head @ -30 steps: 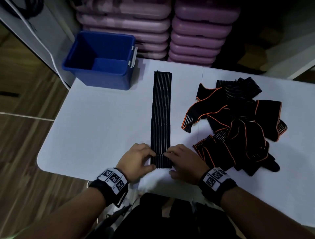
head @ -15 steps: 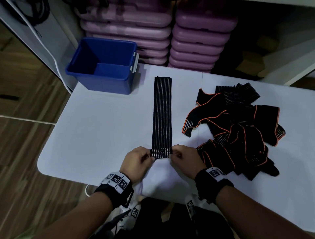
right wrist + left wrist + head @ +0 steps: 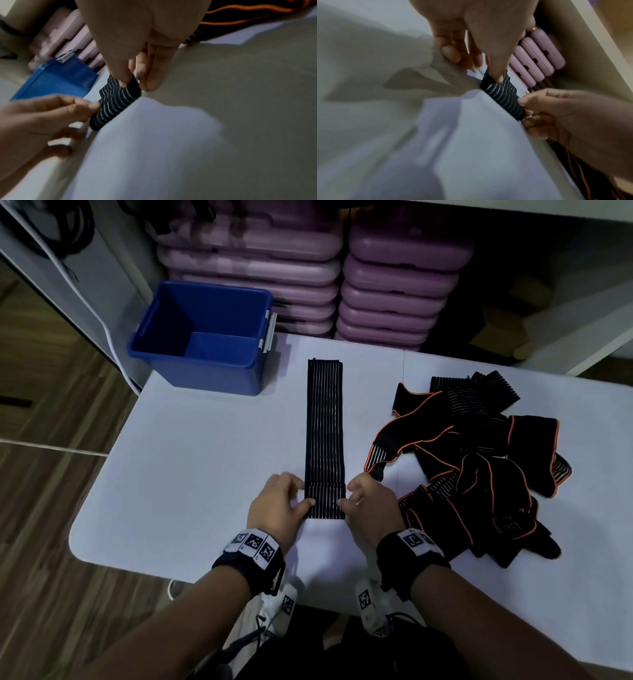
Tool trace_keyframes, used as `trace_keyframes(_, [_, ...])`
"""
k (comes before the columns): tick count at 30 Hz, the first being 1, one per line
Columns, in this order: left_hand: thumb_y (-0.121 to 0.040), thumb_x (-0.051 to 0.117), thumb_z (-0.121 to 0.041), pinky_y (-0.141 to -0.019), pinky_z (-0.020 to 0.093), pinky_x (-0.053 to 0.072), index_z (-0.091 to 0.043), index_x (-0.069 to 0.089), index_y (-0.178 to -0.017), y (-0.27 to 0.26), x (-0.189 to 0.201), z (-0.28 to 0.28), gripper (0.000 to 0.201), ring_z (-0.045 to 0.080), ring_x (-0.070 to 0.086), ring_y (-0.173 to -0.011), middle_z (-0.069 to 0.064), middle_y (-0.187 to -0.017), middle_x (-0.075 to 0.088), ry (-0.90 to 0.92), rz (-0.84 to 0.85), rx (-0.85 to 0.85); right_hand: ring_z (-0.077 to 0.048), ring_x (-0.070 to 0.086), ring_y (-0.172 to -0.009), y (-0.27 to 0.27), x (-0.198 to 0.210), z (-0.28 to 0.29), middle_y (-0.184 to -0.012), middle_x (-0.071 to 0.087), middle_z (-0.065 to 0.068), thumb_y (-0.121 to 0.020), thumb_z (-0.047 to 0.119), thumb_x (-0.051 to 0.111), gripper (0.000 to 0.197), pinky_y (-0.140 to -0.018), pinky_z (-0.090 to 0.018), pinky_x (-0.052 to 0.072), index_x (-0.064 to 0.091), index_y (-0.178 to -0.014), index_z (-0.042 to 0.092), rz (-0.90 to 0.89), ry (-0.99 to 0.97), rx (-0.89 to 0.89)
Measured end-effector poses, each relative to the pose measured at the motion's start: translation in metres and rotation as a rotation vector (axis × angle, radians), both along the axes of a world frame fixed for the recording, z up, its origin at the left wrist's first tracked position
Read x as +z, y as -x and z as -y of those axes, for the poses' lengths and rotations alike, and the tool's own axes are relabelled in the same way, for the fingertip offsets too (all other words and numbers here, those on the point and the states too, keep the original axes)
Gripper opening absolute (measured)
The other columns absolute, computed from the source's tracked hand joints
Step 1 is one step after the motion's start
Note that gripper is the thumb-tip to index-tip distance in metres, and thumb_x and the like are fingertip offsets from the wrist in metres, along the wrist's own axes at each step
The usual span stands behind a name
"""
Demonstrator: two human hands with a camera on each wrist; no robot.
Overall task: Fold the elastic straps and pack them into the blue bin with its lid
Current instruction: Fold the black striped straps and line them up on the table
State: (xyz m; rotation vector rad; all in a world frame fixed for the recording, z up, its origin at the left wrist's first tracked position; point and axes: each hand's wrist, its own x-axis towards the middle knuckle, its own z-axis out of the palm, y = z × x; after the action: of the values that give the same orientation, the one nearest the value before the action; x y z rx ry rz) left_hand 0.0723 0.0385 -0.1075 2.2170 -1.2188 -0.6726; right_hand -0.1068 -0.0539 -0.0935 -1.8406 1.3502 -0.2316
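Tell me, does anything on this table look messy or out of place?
Only the pile of orange-trimmed straps on the right, tangled and overlapping. The striped strap lies straight, both hands pinching its folded near end. The blue bin stands open; no lid shows.

My left hand [image 3: 277, 505] and right hand [image 3: 371, 506] pinch the folded near end of a striped elastic strap [image 3: 324, 436] on the desk [image 3: 205, 460]; blue bin [image 3: 205, 340] at the far left.

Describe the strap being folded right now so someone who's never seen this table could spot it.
On the white table, between the blue bin and the tangled pile of straps, one black strap lies flat and straight. Both hands pinch its near end. Unlike the pile's straps, it shows no orange edging.
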Motion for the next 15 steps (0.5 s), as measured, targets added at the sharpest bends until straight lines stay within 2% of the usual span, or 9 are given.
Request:
trace_keyframes(2, [-0.083,0.074,-0.031,-0.084,0.030,0.048,-0.030,0.064,-0.108,-0.004,-0.002,0.004,0.027,0.012,0.052,-0.101,-0.011,-0.111,0.058,0.078,0.104,-0.153,-0.015,0.057,-0.092,0.000,-0.003,0.003,-0.105,0.059,0.006,-0.084,0.018,0.070,0.023,-0.075,-0.026,0.043,0.062,-0.105,0.022,-0.017,0.201,0.146])
trace_keyframes(4, [-0.085,0.070,-0.028,-0.094,0.034,0.049,-0.026,0.069,-0.113,-0.007,-0.004,0.006,0.028,0.018,0.050,-0.113,-0.008,-0.125,0.061,0.125,0.219,-0.334,-0.020,0.055,-0.106,0.000,-0.006,0.004,-0.118,0.062,0.002,-0.083,0.009,0.070,0.031,-0.081,-0.029,0.048,0.068,-0.112,0.018,-0.066,0.370,0.361])
trace_keyframes(6, [-0.085,0.067,-0.041,-0.101,0.039,0.047,-0.024,0.067,-0.123,-0.011,-0.003,0.004,0.041,0.021,0.051,-0.121,-0.006,-0.137,0.060,0.076,0.259,-0.467,-0.026,0.057,-0.113,0.002,-0.006,0.006,-0.124,0.066,-0.003,-0.083,0.006,0.069,0.035,-0.088,-0.035,0.056,0.071,-0.118,0.014,-0.128,0.455,0.509])
trace_keyframes(8, [-0.079,0.067,-0.053,-0.104,0.039,0.046,-0.025,0.060,-0.134,-0.016,-0.003,0.001,0.062,0.020,0.050,-0.126,-0.007,-0.147,0.054,0.007,0.264,-0.547,-0.026,0.056,-0.121,0.006,-0.003,0.007,-0.133,0.064,-0.005,-0.089,0.020,0.066,0.039,-0.100,-0.036,0.051,0.067,-0.128,0.013,-0.171,0.435,0.576])
trace_keyframes(10, [-0.078,0.069,-0.050,-0.103,0.039,0.047,-0.025,0.058,-0.137,-0.018,-0.002,-0.002,0.065,0.019,0.051,-0.124,-0.007,-0.147,0.053,0.012,0.281,-0.578,-0.023,0.047,-0.133,0.011,-0.001,0.008,-0.147,0.054,-0.004,-0.089,0.040,0.063,0.058,-0.111,-0.034,0.039,0.056,-0.141,0.014,-0.213,0.352,0.646])
trace_keyframes(11, [-0.080,0.068,-0.048,-0.102,0.038,0.048,-0.024,0.060,-0.136,-0.018,-0.002,-0.003,0.061,0.019,0.052,-0.122,-0.006,-0.145,0.055,0.030,0.283,-0.576,-0.022,0.042,-0.137,0.013,0.001,0.008,-0.152,0.049,-0.003,-0.088,0.043,0.062,0.066,-0.114,-0.034,0.036,0.051,-0.146,0.015,-0.236,0.327,0.679])
trace_keyframes(13, [-0.085,0.064,-0.047,-0.100,0.038,0.049,-0.023,0.062,-0.134,-0.017,-0.001,-0.006,0.055,0.018,0.053,-0.120,-0.006,-0.141,0.059,0.072,0.264,-0.564,-0.021,0.040,-0.137,0.015,0.003,0.007,-0.153,0.047,-0.001,-0.086,0.037,0.063,0.067,-0.113,-0.033,0.037,0.047,-0.148,0.016,-0.254,0.319,0.704])
trace_keyframes(15, [-0.088,0.060,-0.047,-0.100,0.034,0.047,-0.022,0.063,-0.132,-0.016,0.001,-0.010,0.051,0.018,0.055,-0.117,-0.005,-0.135,0.063,0.116,0.205,-0.551,-0.020,0.044,-0.130,0.015,0.004,0.004,-0.145,0.053,0.002,-0.085,0.026,0.061,0.059,-0.104,-0.033,0.045,0.051,-0.143,0.018,-0.229,0.309,0.682])
